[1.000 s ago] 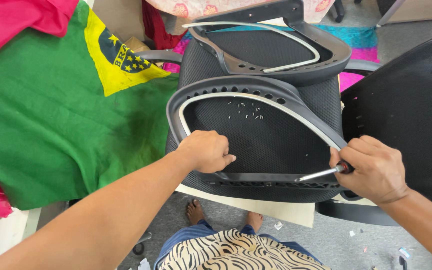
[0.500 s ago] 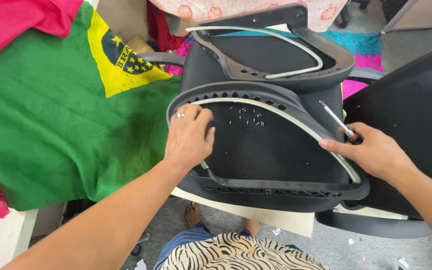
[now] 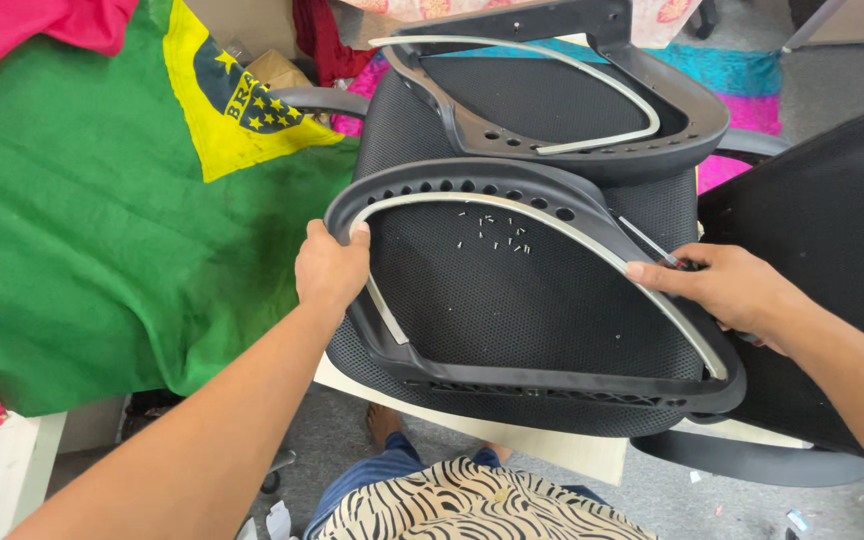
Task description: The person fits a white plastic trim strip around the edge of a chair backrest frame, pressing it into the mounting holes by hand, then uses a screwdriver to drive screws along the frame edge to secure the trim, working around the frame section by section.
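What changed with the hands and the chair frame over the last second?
The left hand moved from the near edge of the black plastic mesh-backed chair frame up to grip its left rim. The right hand, holding a thin metal tool, shifted up the right rim. The green flag cloth and second frame stayed put.

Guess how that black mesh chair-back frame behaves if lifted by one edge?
The chair-back frame probably stays rigid: thick moulded rim. The mesh likely gives a little. Loose staples on it would probably slide off if tilted. Left hand grips the rim.
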